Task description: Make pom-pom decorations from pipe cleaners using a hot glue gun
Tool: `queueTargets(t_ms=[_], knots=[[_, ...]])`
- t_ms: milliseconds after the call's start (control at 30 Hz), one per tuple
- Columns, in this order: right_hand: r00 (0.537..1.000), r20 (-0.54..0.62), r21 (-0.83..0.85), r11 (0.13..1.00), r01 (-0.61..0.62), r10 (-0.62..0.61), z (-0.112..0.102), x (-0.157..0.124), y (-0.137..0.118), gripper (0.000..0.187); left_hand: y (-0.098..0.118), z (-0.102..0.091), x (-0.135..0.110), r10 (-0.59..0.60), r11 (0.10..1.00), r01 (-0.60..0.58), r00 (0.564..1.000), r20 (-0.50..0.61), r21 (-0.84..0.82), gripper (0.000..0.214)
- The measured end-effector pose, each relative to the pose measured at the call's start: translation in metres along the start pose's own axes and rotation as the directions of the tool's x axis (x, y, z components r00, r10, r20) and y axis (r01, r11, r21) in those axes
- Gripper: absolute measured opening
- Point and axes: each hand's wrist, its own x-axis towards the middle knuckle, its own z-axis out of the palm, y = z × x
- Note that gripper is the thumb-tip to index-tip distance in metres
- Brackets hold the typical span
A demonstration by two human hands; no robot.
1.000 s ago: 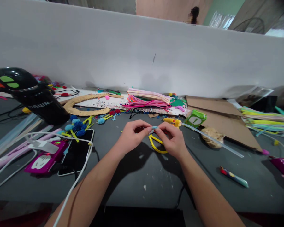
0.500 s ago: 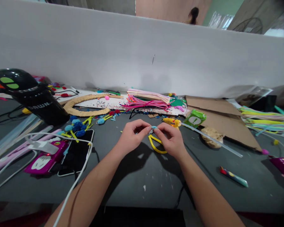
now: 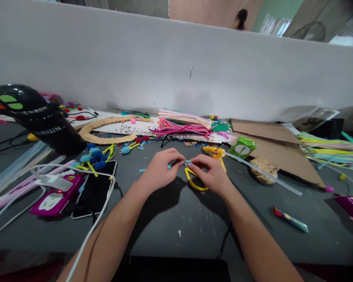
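My left hand (image 3: 164, 166) and my right hand (image 3: 208, 170) are close together above the middle of the table, fingertips pinched. Between them they grip a light-blue pipe cleaner (image 3: 188, 161), mostly hidden by the fingers. A blue length also shows inside the curl of my left hand, and a blue tip pokes out on its far side. Just below my right fingers lie scissors with yellow handles (image 3: 195, 187), partly covered. Behind my right hand is a yellow glue gun (image 3: 214, 151) with a long clear glue stick.
Pink pipe cleaners (image 3: 182, 127) lie at the back beside a tan wrapped ring (image 3: 90, 133). On the left are a black bottle (image 3: 55, 129), blue pom-poms (image 3: 97, 156), a phone (image 3: 95, 192) and a white cable. To the right are a green packet (image 3: 242, 148), cardboard (image 3: 291, 156) and a lighter-like stick (image 3: 290, 220).
My left hand has shifted slightly left and turned, with the fingertips still pinched. More blue now shows in and behind it. My right hand has barely moved.
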Motion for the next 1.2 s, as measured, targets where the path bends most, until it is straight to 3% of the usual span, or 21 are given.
queueTargets(t_ms=[300,633,800,933,1200], knots=[[0.989,0.150,-0.116,0.993,0.026,-0.008,-0.0020,-0.0018,-0.0021,0.017,-0.0102,-0.0001,-0.0034,0.046,0.993,-0.050,0.998,0.043,0.106,0.021],[0.990,0.131,-0.050,0.997,-0.051,0.058,-0.0006,-0.0016,0.0037,0.019,-0.0093,-0.0014,-0.0011,-0.020,0.998,0.018,0.999,0.045,0.064,0.014],[0.993,0.117,-0.057,0.998,-0.016,0.023,-0.0022,-0.0007,0.0048,0.020,-0.0107,-0.0011,-0.0014,-0.017,0.998,0.014,0.998,0.064,0.053,0.014],[0.990,0.142,-0.085,0.996,0.015,-0.003,-0.0028,-0.0012,0.0029,0.022,-0.0101,-0.0004,-0.0024,0.004,0.998,-0.009,0.995,0.097,0.054,0.016],[0.978,0.191,-0.112,0.992,-0.061,0.082,0.0016,-0.0027,0.0012,0.021,-0.0098,0.0024,-0.0022,-0.006,0.998,-0.002,0.993,0.122,0.067,0.016]])
